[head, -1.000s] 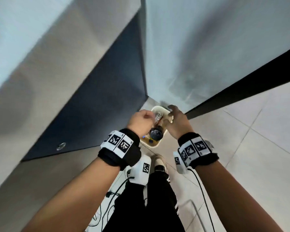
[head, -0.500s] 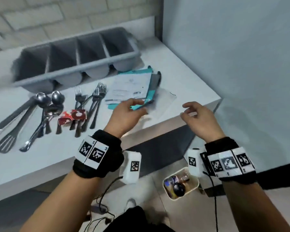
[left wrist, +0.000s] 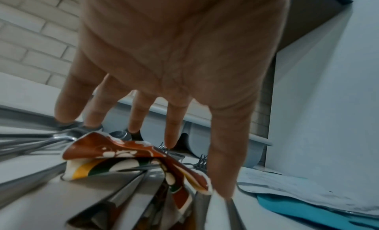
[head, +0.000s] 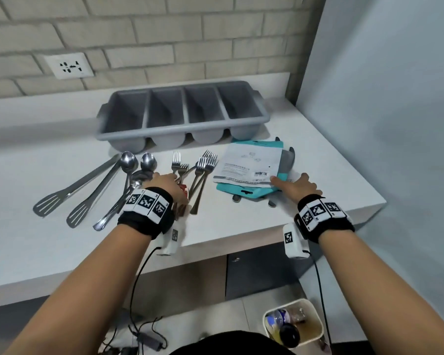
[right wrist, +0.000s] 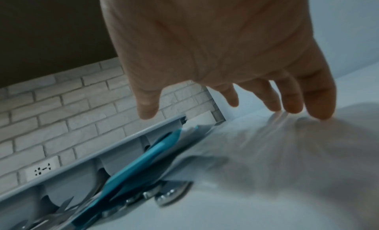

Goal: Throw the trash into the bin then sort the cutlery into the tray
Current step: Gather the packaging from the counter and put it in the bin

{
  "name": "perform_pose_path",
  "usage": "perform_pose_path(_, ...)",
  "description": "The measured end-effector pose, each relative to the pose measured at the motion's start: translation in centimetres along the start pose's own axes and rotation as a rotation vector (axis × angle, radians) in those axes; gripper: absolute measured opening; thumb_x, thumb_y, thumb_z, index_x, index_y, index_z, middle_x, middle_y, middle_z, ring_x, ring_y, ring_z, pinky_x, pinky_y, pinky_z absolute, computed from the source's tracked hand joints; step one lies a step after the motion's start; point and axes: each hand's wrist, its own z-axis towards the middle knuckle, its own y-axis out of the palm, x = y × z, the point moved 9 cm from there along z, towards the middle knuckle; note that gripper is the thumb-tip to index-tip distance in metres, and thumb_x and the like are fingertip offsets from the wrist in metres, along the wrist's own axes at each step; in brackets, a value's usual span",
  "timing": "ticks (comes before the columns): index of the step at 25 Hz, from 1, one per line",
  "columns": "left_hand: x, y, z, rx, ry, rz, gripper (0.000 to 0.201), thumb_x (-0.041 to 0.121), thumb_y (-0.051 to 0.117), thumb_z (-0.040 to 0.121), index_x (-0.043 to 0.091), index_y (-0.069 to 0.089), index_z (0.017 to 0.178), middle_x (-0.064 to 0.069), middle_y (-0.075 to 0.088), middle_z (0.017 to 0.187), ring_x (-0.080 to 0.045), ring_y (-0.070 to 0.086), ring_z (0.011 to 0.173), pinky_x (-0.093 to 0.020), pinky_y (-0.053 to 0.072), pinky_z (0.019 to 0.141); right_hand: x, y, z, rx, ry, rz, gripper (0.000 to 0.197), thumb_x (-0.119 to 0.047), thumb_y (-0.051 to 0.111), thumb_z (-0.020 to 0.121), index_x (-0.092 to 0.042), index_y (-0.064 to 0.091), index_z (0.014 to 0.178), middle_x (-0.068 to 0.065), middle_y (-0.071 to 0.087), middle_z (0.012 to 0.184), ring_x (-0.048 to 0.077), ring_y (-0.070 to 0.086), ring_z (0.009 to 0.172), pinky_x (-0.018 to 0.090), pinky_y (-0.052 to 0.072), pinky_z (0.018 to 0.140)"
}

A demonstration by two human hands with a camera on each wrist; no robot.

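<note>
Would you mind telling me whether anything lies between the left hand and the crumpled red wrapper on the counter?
Nothing visible does. The left hand hovers right over the red wrapper with its fingers spread and straight. The wrapper lies on top of the fork handles, so those are under it, not over it.

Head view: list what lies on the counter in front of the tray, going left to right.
Tongs → spoons → forks → white packet on teal packets. The red wrapper lies among the fork handles under the left hand, so its place is unclear.
</note>
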Motion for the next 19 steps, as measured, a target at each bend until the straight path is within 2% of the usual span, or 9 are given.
perform_pose_path(2,0.1,0.6,0.6,-0.057,0.05,-0.046,0.064,0.026,0.076,0.069,0.012,0.054,0.128,-0.011,0.064,0.12,-0.028,0.065,0.105,-0.04,0.053,0.094,-0.2,0.2,0.7,0.031,0.065,0.026,0.107,-0.069,0.063,0.064,-0.009,0.023,0.143,0.024,0.032,0.147,0.038,0.029,0.137,0.046,0.027,0.112)
perform_pose_path(4,0.0,0.8,0.7,-0.057,0.069,-0.055,0.054,0.023,0.075,0.069,0.011,0.059,0.119,-0.008,0.069,0.107,-0.026,0.069,0.095,-0.038,0.056,0.089,-0.3,0.4,1.6,0.05,0.112,0.055,0.117,-0.069,0.068,0.058,-0.012,0.017,0.146,0.024,0.027,0.149,0.038,0.026,0.139,0.048,0.025,0.113)
perform_pose_path(7,-0.3,-0.3,0.5,0.055,0.088,-0.03,0.048,0.031,0.07,0.07,0.015,0.06,0.114,-0.006,0.069,0.105,-0.024,0.067,0.091,-0.034,0.055,0.086,-0.1,0.7,2.7,0.063,0.172,0.096,0.119,-0.059,0.076,0.053,-0.01,0.018,0.145,0.022,0.031,0.148,0.037,0.03,0.137,0.048,0.031,0.112)
perform_pose_path(10,0.7,-3.0,-0.1,0.221,0.13,-0.066,0.029,0.027,0.056,0.082,0.014,0.062,0.107,-0.008,0.069,0.102,-0.027,0.065,0.09,-0.035,0.051,0.081,-0.2,0.8,3.3,0.06,0.183,0.076,0.102,-0.051,0.078,0.054,-0.005,0.036,0.134,0.018,0.044,0.139,0.035,0.043,0.128,0.045,0.04,0.106)
perform_pose_path(12,2.6,-4.5,-0.1,0.29,0.169,-0.158,0.029,0.027,0.05,0.086,0.012,0.059,0.11,-0.012,0.068,0.104,-0.032,0.064,0.097,-0.038,0.05,0.084,-0.4,1.0,3.4,0.03,0.18,0.043,0.09,-0.052,0.076,0.053,-0.007,0.049,0.126,0.017,0.052,0.133,0.035,0.052,0.12,0.044,0.044,0.102)
perform_pose_path(13,4.0,-4.9,-0.1,0.293,0.199,-0.229,0.03,0.028,0.05,0.087,0.011,0.059,0.11,-0.014,0.067,0.107,-0.034,0.063,0.1,-0.038,0.05,0.085,-0.4,1.0,3.3,0.016,0.182,0.02,0.087,-0.053,0.074,0.055,-0.008,0.051,0.126,0.018,0.05,0.134,0.036,0.051,0.12,0.043,0.043,0.103)
perform_pose_path(16,8.5,-4.0,0.6,0.17,0.272,-0.38,0.032,0.032,0.052,0.087,0.009,0.065,0.103,-0.017,0.068,0.108,-0.034,0.062,0.099,-0.033,0.047,0.082,-0.3,0.4,2.9,0.034,0.184,-0.062,0.084,-0.052,0.069,0.066,-0.012,0.041,0.134,0.017,0.036,0.14,0.039,0.04,0.128,0.043,0.035,0.107)
perform_pose_path(18,10.6,-2.6,1.2,0.025,0.259,-0.405,0.035,0.036,0.059,0.086,0.004,0.067,0.097,-0.015,0.068,0.104,-0.03,0.061,0.094,-0.031,0.047,0.082,-0.6,0.3,2.9,0.038,0.147,-0.08,0.081,-0.047,0.069,0.071,-0.01,0.038,0.136,0.016,0.041,0.14,0.036,0.041,0.13,0.043,0.032,0.109)
perform_pose_path(19,11.5,-2.0,1.5,-0.04,0.255,-0.416,0.034,0.038,0.062,0.084,0.005,0.066,0.087,-0.012,0.067,0.097,-0.027,0.06,0.091,-0.032,0.049,0.085,-0.6,0.4,3.2,0.03,0.135,-0.06,0.076,-0.043,0.07,0.072,-0.007,0.043,0.133,0.016,0.048,0.137,0.034,0.047,0.126,0.041,0.035,0.108)
